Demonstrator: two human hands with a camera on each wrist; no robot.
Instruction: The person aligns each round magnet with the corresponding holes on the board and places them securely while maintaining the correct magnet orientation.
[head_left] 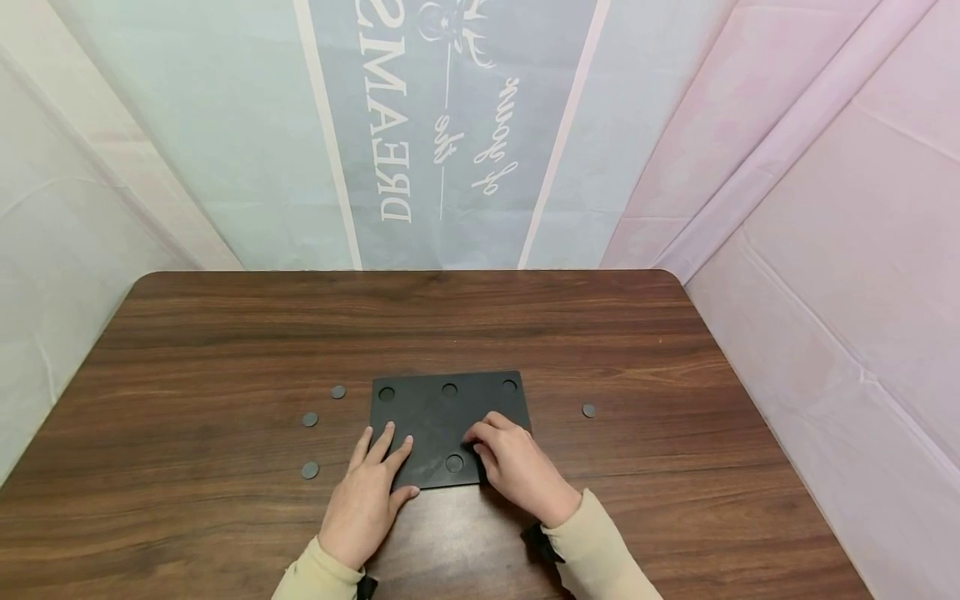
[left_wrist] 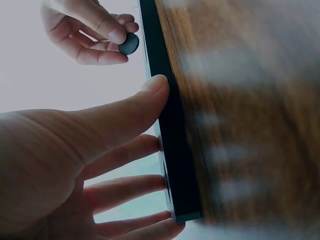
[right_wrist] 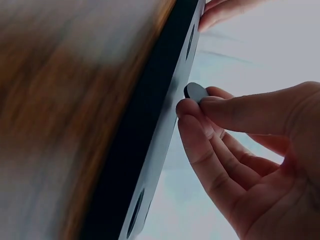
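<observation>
A flat black board (head_left: 427,425) with several round recesses lies on the table. My left hand (head_left: 365,497) rests on its left part, fingers straight and spread, the thumb against the near edge. Between thumb and fingertips, my right hand (head_left: 525,471) pinches a small dark grey disc (right_wrist: 196,92), held tilted just above the board's surface. The same disc (left_wrist: 129,44) shows in the left wrist view, apart from the board. In the head view it is mostly hidden by the fingers. One recess (head_left: 454,463) lies near the board's front edge, left of my right hand.
Left of the board lie three loose grey discs: an upper one (head_left: 338,392), a middle one (head_left: 310,419) and a lower one (head_left: 310,471). Another disc (head_left: 588,411) lies to the right. The brown wooden table (head_left: 675,500) meets fabric walls (head_left: 247,125) behind and at the sides.
</observation>
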